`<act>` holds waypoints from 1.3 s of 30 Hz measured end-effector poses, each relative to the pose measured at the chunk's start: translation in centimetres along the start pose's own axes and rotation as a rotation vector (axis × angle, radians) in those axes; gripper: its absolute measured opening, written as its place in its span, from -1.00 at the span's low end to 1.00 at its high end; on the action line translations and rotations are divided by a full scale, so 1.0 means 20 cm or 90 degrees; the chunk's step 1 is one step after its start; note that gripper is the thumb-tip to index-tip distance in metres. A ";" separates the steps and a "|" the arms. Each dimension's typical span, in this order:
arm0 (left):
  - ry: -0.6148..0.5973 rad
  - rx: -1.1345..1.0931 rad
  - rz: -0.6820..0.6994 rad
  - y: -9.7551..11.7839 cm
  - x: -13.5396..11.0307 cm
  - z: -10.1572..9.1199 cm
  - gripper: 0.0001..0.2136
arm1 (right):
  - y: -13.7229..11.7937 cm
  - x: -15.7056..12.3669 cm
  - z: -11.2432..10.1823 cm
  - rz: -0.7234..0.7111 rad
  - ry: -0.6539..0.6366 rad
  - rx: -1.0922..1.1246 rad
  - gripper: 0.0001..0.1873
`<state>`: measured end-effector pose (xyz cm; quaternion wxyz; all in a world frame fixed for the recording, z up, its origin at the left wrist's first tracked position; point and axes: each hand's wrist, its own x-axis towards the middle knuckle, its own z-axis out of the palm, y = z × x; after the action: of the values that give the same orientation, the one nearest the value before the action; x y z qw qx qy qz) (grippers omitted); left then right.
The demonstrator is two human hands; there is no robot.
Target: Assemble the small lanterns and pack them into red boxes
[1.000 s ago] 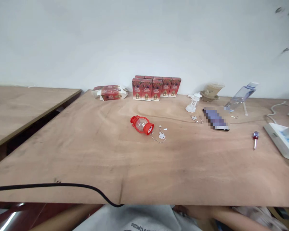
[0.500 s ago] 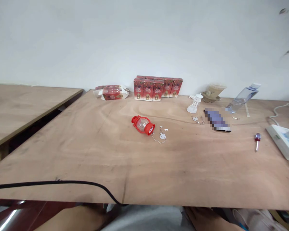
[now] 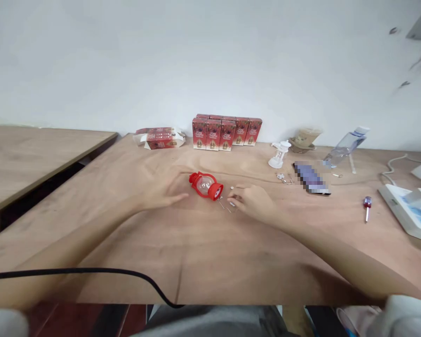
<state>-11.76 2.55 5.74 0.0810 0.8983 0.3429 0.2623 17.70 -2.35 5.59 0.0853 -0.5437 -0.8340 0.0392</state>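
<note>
A small red toy lantern (image 3: 206, 185) with a clear globe lies on its side in the middle of the wooden table (image 3: 196, 243). My left hand (image 3: 161, 193) lies just left of it, blurred, fingers stretched toward it, holding nothing. My right hand (image 3: 254, 201) is just right of the lantern, fingers curled over several tiny white and metal parts (image 3: 231, 202) on the table. Whether it grips any part is unclear.
A row of red boxes (image 3: 226, 132) stands at the wall, with a flattened one (image 3: 159, 137) to its left. A white lantern (image 3: 279, 153), a phone (image 3: 310, 177), a bottle (image 3: 344, 146), a red-handled screwdriver (image 3: 366, 208) and a white device (image 3: 409, 210) lie right. A black cable (image 3: 91, 272) crosses the front edge.
Both arms have come up from below the table edge and reached out to either side of the red lantern. The lantern and the other things have stayed in place.
</note>
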 end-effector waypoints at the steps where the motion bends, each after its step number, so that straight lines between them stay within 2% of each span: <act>1: -0.062 0.015 0.043 0.00 0.06 0.08 -0.41 | -0.02 0.05 0.03 0.003 -0.010 -0.014 -0.79; 4: -0.093 0.023 0.035 0.00 0.17 0.32 -0.22 | -0.05 0.13 0.11 0.022 -0.030 -0.041 -0.78; 7: -0.047 -0.026 0.009 -0.01 0.19 0.43 -0.28 | -0.05 0.15 0.15 0.036 -0.033 -0.048 -0.77; 11: 0.029 -0.090 0.013 -0.01 0.19 0.43 -0.50 | -0.02 0.17 0.16 0.025 -0.025 -0.009 -0.84; 14: 0.107 -0.193 -0.005 0.00 0.18 0.41 -0.50 | 0.01 0.18 0.16 0.009 -0.030 0.044 -0.89; 17: 0.195 -0.321 -0.064 0.02 0.17 0.43 -0.45 | 0.03 0.17 0.15 -0.006 -0.043 0.062 -0.85; 20: 0.251 -0.400 -0.122 0.03 0.16 0.45 -0.43 | 0.03 0.16 0.13 0.013 -0.003 0.111 -0.83; 22: 0.258 -0.430 -0.138 0.05 0.16 0.47 -0.44 | 0.03 0.16 0.10 0.054 0.082 0.219 -0.85; 25: 0.243 -0.448 -0.145 0.08 0.16 0.47 -0.44 | 0.01 0.16 0.06 0.102 0.224 0.459 -0.81; 27: 0.244 -0.448 -0.154 0.11 0.16 0.48 -0.44 | 0.00 0.16 0.04 0.101 0.272 0.589 -0.75; 29: 0.246 -0.454 -0.165 0.15 0.15 0.48 -0.44 | -0.02 0.15 0.03 0.084 0.277 0.656 -0.72; 34: 0.236 -0.469 -0.171 0.22 0.15 0.49 -0.46 | -0.05 0.14 0.07 0.047 0.224 0.646 -0.69; 39: 0.235 -0.470 -0.174 0.23 0.15 0.48 -0.48 | -0.07 0.12 0.07 0.022 0.252 0.533 -0.81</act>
<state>-2.22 1.41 0.33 0.3677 0.6935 0.3507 0.5107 15.19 -0.67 4.79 0.4541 -0.4734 -0.7051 0.2695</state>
